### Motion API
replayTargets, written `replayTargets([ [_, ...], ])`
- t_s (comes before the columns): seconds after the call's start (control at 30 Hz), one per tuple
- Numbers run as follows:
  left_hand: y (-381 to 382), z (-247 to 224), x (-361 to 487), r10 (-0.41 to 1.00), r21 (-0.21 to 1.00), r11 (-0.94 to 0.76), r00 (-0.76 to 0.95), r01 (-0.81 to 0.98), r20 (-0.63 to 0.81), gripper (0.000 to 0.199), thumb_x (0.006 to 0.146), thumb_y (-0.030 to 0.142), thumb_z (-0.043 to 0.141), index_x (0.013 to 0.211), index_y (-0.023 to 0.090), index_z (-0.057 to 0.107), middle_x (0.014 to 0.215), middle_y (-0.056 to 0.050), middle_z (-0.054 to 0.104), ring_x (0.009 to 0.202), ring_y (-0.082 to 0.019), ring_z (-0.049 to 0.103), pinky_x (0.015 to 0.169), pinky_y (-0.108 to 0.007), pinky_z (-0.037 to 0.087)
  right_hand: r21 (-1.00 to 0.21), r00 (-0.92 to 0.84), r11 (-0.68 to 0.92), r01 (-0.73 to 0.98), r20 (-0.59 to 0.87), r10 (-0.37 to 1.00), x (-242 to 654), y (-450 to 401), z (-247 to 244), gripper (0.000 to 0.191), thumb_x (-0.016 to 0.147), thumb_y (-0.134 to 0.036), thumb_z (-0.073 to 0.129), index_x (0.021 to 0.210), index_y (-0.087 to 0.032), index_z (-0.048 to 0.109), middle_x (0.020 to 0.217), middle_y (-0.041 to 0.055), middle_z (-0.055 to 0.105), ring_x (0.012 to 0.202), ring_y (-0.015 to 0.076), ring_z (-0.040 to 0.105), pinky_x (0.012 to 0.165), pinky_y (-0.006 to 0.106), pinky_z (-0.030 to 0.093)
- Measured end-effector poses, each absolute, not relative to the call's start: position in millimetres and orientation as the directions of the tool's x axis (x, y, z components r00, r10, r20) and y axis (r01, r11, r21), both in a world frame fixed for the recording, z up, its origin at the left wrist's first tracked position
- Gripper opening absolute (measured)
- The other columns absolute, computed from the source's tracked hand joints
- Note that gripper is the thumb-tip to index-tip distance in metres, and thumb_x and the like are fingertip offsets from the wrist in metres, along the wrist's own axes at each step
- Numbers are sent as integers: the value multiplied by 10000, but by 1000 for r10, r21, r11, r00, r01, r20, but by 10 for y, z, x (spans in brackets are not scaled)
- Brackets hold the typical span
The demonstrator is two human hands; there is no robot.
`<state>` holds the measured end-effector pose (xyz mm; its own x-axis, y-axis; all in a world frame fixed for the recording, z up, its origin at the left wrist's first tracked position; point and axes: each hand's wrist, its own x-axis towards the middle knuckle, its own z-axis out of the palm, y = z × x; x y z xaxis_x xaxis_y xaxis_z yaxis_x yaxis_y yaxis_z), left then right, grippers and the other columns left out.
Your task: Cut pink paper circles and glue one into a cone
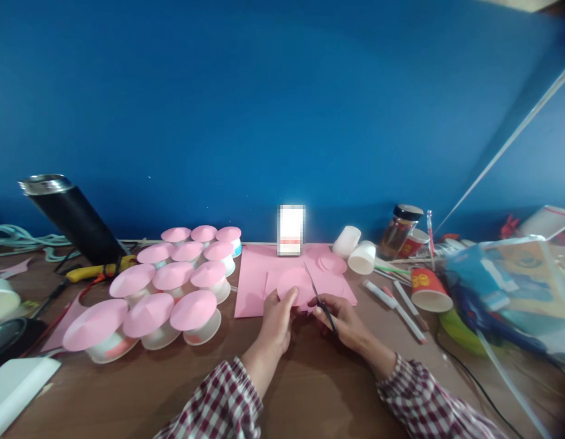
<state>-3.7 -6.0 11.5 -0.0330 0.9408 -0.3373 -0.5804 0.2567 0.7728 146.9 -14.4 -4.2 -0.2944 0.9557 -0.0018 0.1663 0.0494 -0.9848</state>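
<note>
My left hand (280, 317) pinches the lower edge of a round pink paper disc (291, 280) between thumb and fingers. In my right hand (341, 320) is a pair of scissors (315, 289), its blades pointing up and away beside the disc's right edge. Whether the blades touch the disc I cannot tell. Beneath the hands lie pink paper sheets (252, 286), with more cut pink discs (332, 263) on their right side. To the left stand several upturned paper cups (202, 329), each topped with a shallow pink paper cone (193, 310).
A lit screen (291, 230), blurred out, stands against the blue wall. Two white cups (362, 257), markers (403, 317), a red paper cup (431, 289) and a lidded jar (398, 231) sit on the right. A black flask (76, 219) and yellow-handled tool (99, 270) are far left.
</note>
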Motion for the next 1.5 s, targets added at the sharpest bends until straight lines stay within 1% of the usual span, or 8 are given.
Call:
replayTargets([
  [0.27,-45,102,-37,939,776,250,-49,-579,-340,279,567,296,763,667,159,541,516,37,529,435,-92,496,445,-212,404,-983,-285,49,180,-4,958,1476,-131,-60,405,803,-538,606,894,-143,605,554,-36,519,428,89,460,428,210,394],
  [0.47,-35,104,-36,937,789,245,-72,-564,-343,250,614,292,727,672,170,517,508,49,513,435,-88,492,440,-206,400,-980,-273,51,193,-4,962,1479,-127,-84,375,798,-513,621,888,-150,615,567,-38,527,423,85,465,426,209,415],
  [0.77,-38,92,-30,930,777,246,-84,-579,-357,334,581,322,769,677,181,482,520,47,521,449,-99,511,431,-209,407,-976,-265,46,213,-12,964,1466,-135,-78,339,812,-480,614,901,-153,612,568,-30,542,423,91,485,419,201,401],
  [0.93,-47,91,-38,936,771,247,-63,-587,-347,341,578,319,777,668,180,479,500,56,502,434,-92,499,424,-206,414,-972,-263,39,230,-23,964,1473,-127,-78,334,823,-477,605,910,-154,615,516,-40,516,416,97,483,411,200,395],
  [1.13,-34,70,-28,930,748,256,-56,-612,-364,342,592,289,772,743,178,486,569,46,553,462,-106,555,449,-212,445,-969,-260,39,245,-27,965,1467,-139,-58,328,819,-462,612,906,-146,617,520,-37,521,420,96,489,408,195,393],
  [1.3,-29,65,-30,925,755,246,-85,-608,-370,321,614,266,752,735,182,467,562,43,554,466,-111,563,461,-214,453,-982,-245,42,185,-4,969,1472,-137,-90,355,814,-484,611,932,-149,590,545,-36,535,434,93,487,423,198,396],
  [1.5,-46,68,-34,932,759,257,-53,-598,-358,311,614,280,753,707,178,474,546,39,558,472,-107,560,479,-210,457,-993,-282,40,114,6,959,1450,-146,-63,374,813,-505,609,926,-149,576,564,-37,520,471,89,475,447,197,396],
])
